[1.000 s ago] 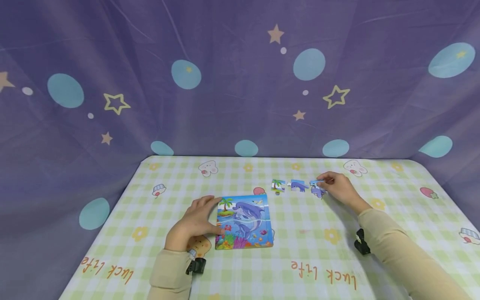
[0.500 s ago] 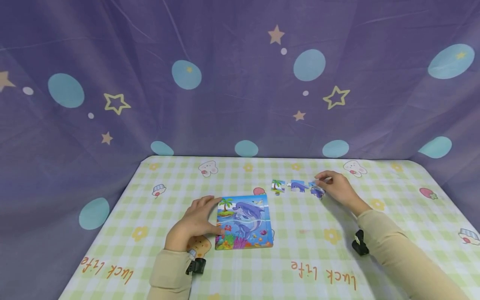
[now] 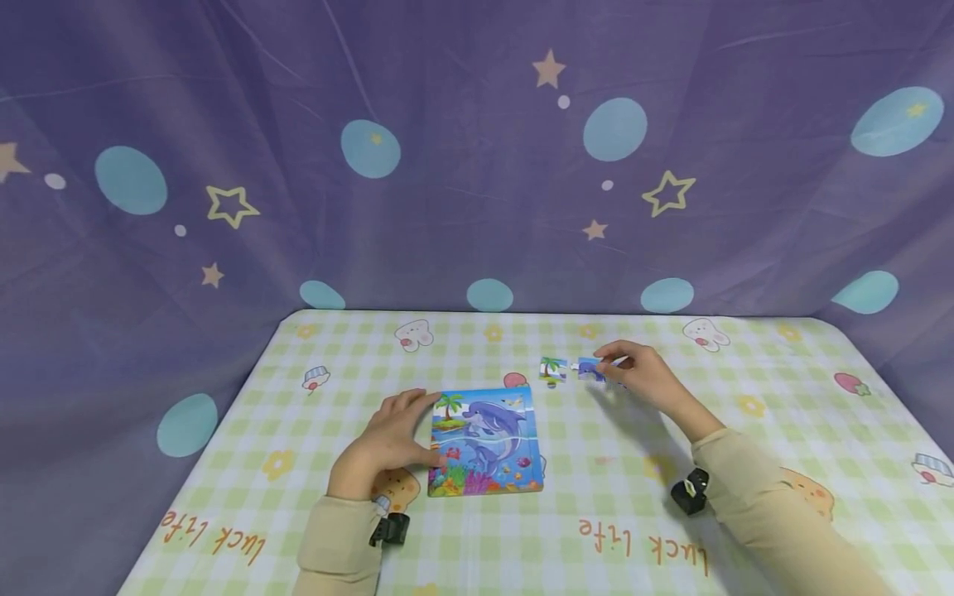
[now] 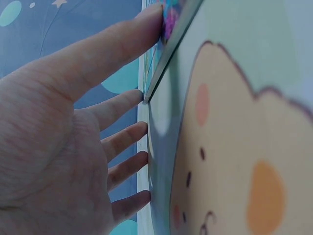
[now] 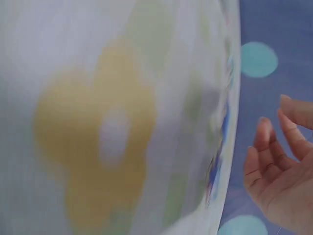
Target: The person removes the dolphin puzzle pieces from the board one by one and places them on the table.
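My left hand lies at the left side of a square dolphin jigsaw puzzle. Its thumb rests on the picture near the edge, while the other fingers extend straight, the index finger by the upper left corner. Farther back on the right, my right hand hovers with loosely curled fingers and nothing visible between them. Its fingertips overlap a dolphin puzzle piece in the head view. A palm tree puzzle piece lies left of that one. The hand mostly hides a third piece.
A green and white checked tablecloth with printed cartoons covers the table. Behind and beside it hangs a purple curtain with stars and blue dots. Both wrists carry a black camera mount, one on the left wrist and one on the right.
My right hand has moved left, away from the rightmost puzzle piece to over the middle dolphin piece. My left hand and the square puzzle have stayed in place.
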Demonstrator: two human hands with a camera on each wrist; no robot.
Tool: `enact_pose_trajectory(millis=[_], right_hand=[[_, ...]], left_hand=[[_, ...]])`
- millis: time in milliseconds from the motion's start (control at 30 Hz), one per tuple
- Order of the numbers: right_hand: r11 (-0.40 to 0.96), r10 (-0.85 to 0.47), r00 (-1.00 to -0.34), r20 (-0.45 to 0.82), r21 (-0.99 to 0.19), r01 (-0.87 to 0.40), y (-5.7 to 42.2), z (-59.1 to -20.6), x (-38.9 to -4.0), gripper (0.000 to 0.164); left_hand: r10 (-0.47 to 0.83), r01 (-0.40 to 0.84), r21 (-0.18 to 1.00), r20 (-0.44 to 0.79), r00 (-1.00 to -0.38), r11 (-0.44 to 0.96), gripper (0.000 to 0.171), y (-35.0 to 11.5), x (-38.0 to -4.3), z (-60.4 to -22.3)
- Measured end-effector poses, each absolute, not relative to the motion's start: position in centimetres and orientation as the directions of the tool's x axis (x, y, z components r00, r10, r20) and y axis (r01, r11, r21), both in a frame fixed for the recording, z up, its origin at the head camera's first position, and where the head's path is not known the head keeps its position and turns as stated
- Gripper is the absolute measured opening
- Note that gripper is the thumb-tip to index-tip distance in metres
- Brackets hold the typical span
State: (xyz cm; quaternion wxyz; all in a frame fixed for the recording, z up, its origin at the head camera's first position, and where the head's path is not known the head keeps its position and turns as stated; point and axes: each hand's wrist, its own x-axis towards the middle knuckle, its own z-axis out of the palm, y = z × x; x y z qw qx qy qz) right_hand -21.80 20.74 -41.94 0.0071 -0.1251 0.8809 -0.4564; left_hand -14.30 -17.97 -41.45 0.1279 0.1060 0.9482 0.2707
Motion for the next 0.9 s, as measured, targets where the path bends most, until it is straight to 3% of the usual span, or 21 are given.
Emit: enact_pose_trajectory(millis=[900], right_hand=[[0.279, -0.377, -0.921, 0.100, -0.936, -0.216, 9.8, -41.2, -18.3, 0.028]], left_hand=[[0.278, 0.135, 0.549, -0.186, -0.942, 0.825, 0.097, -18.0, -14.3, -41.4]])
